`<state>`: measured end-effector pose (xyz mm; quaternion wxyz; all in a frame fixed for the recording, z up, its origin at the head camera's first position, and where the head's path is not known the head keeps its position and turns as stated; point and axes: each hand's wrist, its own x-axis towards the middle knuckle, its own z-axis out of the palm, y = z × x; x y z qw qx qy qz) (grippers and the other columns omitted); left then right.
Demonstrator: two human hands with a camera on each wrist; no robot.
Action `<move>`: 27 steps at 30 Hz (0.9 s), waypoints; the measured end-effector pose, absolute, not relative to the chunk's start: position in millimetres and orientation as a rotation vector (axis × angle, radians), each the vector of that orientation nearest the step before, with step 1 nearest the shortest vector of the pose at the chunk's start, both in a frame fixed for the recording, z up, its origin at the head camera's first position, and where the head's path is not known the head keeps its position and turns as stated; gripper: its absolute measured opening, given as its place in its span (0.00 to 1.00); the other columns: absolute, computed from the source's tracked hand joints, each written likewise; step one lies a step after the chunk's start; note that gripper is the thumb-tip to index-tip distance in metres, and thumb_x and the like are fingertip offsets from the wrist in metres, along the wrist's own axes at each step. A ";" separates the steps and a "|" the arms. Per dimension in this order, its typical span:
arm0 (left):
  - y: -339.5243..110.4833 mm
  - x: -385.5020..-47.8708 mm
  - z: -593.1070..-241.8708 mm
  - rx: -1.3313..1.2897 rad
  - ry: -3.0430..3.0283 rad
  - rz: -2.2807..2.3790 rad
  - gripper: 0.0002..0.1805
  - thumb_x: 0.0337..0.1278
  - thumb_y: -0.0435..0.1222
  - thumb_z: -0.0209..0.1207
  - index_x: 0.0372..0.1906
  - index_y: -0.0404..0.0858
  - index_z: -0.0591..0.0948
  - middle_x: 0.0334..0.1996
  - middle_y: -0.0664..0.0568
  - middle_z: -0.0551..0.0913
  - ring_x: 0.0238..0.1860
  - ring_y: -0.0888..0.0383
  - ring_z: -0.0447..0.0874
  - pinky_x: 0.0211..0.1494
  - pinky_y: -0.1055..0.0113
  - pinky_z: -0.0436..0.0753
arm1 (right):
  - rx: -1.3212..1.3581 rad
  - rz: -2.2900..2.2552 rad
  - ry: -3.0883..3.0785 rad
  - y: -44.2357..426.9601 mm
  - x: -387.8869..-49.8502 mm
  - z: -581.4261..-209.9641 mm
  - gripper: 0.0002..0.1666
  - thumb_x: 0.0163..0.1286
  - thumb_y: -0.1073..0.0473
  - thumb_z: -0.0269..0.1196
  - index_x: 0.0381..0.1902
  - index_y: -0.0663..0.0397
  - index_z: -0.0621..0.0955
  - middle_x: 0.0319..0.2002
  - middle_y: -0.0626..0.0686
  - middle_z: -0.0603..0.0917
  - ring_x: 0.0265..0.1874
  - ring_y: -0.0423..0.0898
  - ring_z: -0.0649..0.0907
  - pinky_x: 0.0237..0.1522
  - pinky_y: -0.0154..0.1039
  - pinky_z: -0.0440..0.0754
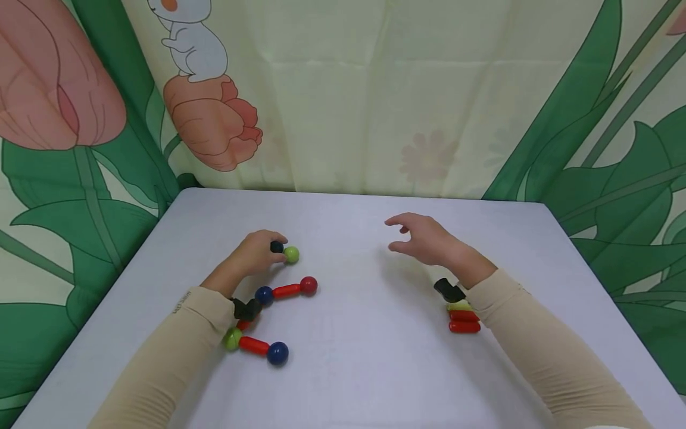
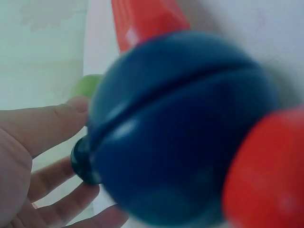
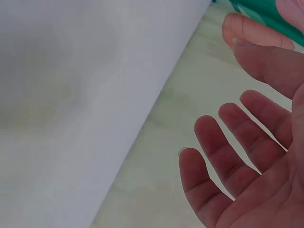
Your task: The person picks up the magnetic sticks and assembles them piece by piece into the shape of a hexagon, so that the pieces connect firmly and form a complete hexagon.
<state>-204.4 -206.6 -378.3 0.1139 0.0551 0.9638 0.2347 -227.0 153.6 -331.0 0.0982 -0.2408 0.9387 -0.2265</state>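
At the far left of the table, my left hand (image 1: 256, 251) has its thumb and fingers about a dark ball (image 1: 276, 246), which appears pinched between them. A light green ball (image 1: 291, 255) lies against the thumb tip. Just below that hand runs a zigzag chain of balls and red rods, with a blue ball (image 1: 264, 295), a red ball (image 1: 308, 285), a green ball (image 1: 233, 338) and another blue ball (image 1: 277, 353); the left wrist strap hides part of it. My right hand (image 1: 426, 238) hovers over the right side, fingers spread and holding nothing.
Under the right forearm lie red rods (image 1: 464, 327) beside a yellow-green rod (image 1: 460, 305), partly hidden by the sleeve. The white table (image 1: 364, 369) ends at a patterned curtain (image 1: 332, 95) behind it.
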 end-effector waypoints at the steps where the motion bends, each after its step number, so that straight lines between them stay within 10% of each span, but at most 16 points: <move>1: -205.4 -204.0 -378.4 0.162 2.825 0.681 0.23 0.63 0.35 0.66 0.62 0.34 0.79 0.62 0.36 0.76 0.65 0.38 0.69 0.67 0.45 0.69 | -0.689 -0.670 2.785 160.7 -225.3 -332.1 0.33 0.69 0.55 0.67 0.69 0.56 0.73 0.65 0.59 0.75 0.58 0.57 0.77 0.58 0.55 0.75; 27: -189.7 -196.8 -377.9 0.161 2.812 0.679 0.24 0.61 0.36 0.68 0.62 0.37 0.79 0.63 0.37 0.75 0.64 0.40 0.69 0.66 0.46 0.71 | -0.469 -0.636 2.666 266.1 -176.5 -361.8 0.28 0.66 0.55 0.69 0.61 0.58 0.78 0.51 0.61 0.81 0.52 0.62 0.76 0.43 0.48 0.84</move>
